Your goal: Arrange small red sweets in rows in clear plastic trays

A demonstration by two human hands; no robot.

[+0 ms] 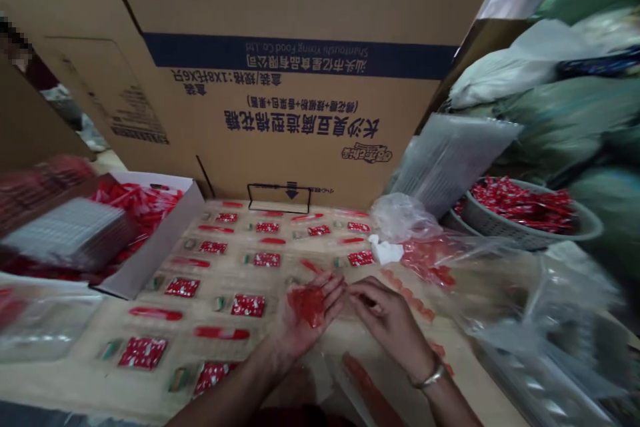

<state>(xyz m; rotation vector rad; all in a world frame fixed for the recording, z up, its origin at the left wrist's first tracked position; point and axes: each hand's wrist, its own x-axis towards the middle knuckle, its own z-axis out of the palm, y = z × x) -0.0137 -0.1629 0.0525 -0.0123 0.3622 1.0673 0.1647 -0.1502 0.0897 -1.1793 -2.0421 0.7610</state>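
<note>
- Left hand [305, 313] palm up, fingers spread, blurry red pieces [303, 303] lying on the palm, flat hold apparently keeping them from sliding off
- Right hand [385, 320] just beside it, fingertips pinched together, anything in the pinch too small to tell
- Past both hands, red sachets [247, 305] in spaced rows on a tan board [65, 373], probably spaced for easy picking
- Farthest right of the hands, a plastic basket [500, 233] of red-wrapped sweets

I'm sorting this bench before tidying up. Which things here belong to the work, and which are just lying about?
Work: left hand with red pieces on its palm; right hand; red-and-white packets and red sticks in rows.

Lying about: basket of red sweets; plastic bag; green sacks; printed carton.
</note>
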